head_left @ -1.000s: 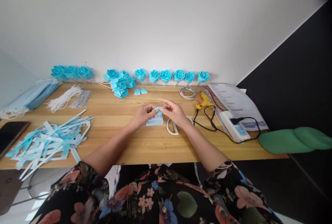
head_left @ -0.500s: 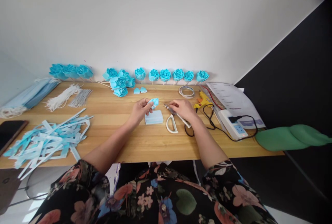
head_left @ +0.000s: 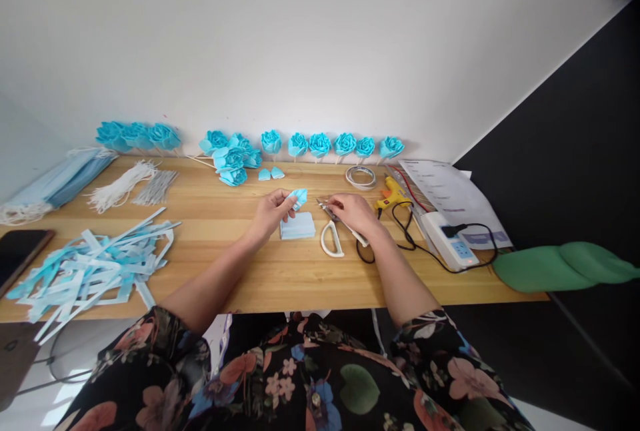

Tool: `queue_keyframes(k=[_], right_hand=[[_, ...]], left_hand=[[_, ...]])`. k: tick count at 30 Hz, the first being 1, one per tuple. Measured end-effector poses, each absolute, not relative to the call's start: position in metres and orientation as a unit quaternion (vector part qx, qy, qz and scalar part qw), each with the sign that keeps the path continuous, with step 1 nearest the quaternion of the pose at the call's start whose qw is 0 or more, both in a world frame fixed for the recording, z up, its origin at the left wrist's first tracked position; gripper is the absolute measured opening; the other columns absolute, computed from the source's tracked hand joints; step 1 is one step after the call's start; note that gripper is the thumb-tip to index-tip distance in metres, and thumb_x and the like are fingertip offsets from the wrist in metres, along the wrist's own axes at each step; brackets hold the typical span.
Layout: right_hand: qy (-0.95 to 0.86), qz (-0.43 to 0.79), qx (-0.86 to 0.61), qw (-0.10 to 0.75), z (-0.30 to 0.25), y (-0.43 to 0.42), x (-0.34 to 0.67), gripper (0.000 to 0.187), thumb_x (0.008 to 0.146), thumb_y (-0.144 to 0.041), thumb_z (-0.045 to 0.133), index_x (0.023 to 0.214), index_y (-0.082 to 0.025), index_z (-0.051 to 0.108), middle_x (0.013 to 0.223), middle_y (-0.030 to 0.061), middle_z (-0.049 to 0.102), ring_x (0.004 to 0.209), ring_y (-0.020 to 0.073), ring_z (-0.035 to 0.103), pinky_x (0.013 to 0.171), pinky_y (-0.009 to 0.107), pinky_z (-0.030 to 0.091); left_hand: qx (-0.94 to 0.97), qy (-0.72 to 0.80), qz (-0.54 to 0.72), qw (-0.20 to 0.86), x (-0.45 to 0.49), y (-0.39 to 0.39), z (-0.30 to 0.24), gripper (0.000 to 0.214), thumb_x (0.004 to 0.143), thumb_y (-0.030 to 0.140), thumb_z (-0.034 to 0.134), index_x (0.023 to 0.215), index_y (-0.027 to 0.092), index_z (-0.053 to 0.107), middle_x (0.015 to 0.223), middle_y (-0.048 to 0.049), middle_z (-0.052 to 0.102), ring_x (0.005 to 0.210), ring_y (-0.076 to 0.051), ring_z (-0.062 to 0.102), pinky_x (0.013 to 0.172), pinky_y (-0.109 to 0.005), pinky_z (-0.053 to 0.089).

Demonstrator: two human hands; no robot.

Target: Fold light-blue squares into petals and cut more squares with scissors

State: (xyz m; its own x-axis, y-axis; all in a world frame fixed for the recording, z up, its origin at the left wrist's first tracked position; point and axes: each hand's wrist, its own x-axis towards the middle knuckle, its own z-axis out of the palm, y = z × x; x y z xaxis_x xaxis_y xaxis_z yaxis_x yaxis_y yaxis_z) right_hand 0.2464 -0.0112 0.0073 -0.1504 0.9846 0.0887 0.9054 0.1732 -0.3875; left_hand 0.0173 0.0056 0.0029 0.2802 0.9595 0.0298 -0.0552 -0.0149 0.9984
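My left hand (head_left: 276, 209) pinches a folded light-blue piece of fabric (head_left: 300, 198) between thumb and fingers, just above the table. Below it lies a stack of pale-blue fabric rectangles (head_left: 298, 226). My right hand (head_left: 350, 210) rests over a pair of scissors (head_left: 332, 240) with white handles, its fingers closed around the part near the pivot. The blade tips point up and to the left, and the hand hides part of the scissors. Two small rounded blue petals (head_left: 271, 174) lie behind my left hand.
Blue fabric flowers (head_left: 319, 145) line the wall, with several piled beside them (head_left: 230, 158). Cut strips (head_left: 95, 271), white cords (head_left: 123, 186), grey wires (head_left: 156, 188), masks (head_left: 60, 181) and a phone (head_left: 23, 251) lie left. Tape (head_left: 361, 177), a yellow glue gun (head_left: 393, 192) and a power strip (head_left: 449, 240) sit right.
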Motion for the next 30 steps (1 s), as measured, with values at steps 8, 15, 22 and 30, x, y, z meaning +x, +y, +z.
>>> queue_keyframes(k=[8,15,22,30], right_hand=[[-0.727,0.122,-0.656,0.163,0.002,-0.007,0.250,0.016,0.089,-0.024,0.055,0.089,-0.022,0.071,0.087,0.0031,0.076,0.074,0.0161,0.066,0.063,0.025,0.037],[-0.726,0.086,-0.604,0.318,0.006,-0.014,0.237,0.017,0.094,-0.026,0.050,0.094,-0.022,0.066,0.085,0.0022,0.074,0.076,0.0160,0.066,0.069,0.025,0.043],[-0.772,-0.047,-0.473,0.423,0.015,-0.031,0.207,0.016,0.094,-0.023,0.051,0.090,-0.022,0.066,0.080,0.0050,0.071,0.078,0.0186,0.063,0.075,0.031,0.046],[-0.783,-0.115,-0.460,0.403,0.010,-0.031,0.207,0.014,0.093,-0.019,0.052,0.091,-0.023,0.065,0.080,0.0052,0.070,0.077,0.0188,0.060,0.072,0.032,0.044]], left_hand=[[0.574,0.401,0.431,0.568,0.016,0.006,0.002,0.044,0.072,0.057,0.068,0.070,0.014,0.063,0.055,-0.0013,0.061,0.044,-0.008,0.047,0.045,-0.021,0.035],[0.586,0.407,0.418,0.562,0.016,0.003,0.004,0.045,0.074,0.058,0.066,0.067,0.013,0.065,0.055,-0.0019,0.061,0.046,-0.008,0.047,0.048,-0.022,0.035],[0.587,0.410,0.421,0.557,0.018,-0.001,0.005,0.043,0.076,0.056,0.063,0.067,0.014,0.065,0.055,-0.0011,0.059,0.046,-0.009,0.045,0.048,-0.022,0.034],[0.596,0.409,0.400,0.564,0.019,-0.004,0.006,0.042,0.077,0.054,0.062,0.070,0.013,0.069,0.056,-0.0014,0.059,0.047,-0.008,0.045,0.048,-0.022,0.034]])
